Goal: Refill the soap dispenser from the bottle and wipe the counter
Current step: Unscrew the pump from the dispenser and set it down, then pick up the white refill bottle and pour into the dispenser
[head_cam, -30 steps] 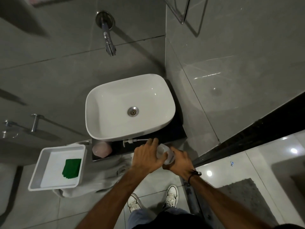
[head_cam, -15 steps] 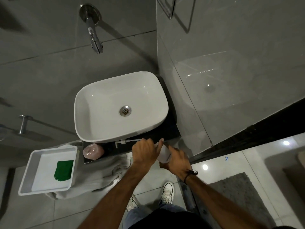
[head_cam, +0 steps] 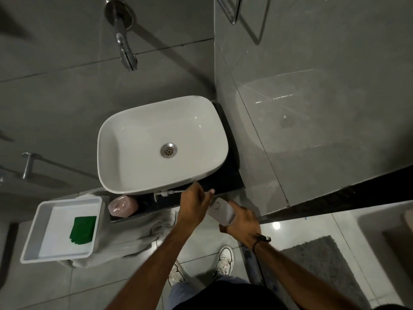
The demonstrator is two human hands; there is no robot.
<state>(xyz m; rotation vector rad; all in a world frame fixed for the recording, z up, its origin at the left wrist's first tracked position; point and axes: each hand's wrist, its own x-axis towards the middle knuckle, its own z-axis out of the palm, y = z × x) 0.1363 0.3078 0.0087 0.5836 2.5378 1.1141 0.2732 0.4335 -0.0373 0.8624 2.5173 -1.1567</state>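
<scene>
My right hand grips a white bottle just in front of the black counter. My left hand is curled around the bottle's top end, and its fingers hide the cap. The pink soap dispenser stands on the counter's left end with its pump off. The white pump, with its thin tube, lies on the counter in front of the white sink. A green cloth lies in a white tray to the left.
A chrome faucet juts from the grey tiled wall above the sink. A grey towel hangs under the tray and counter edge. A glass partition closes the right side. My shoes and a grey mat are on the floor.
Both hands stay together on the bottle. My left hand has slid slightly left, so more of the bottle's body shows between the hands. The view shifted a little.
</scene>
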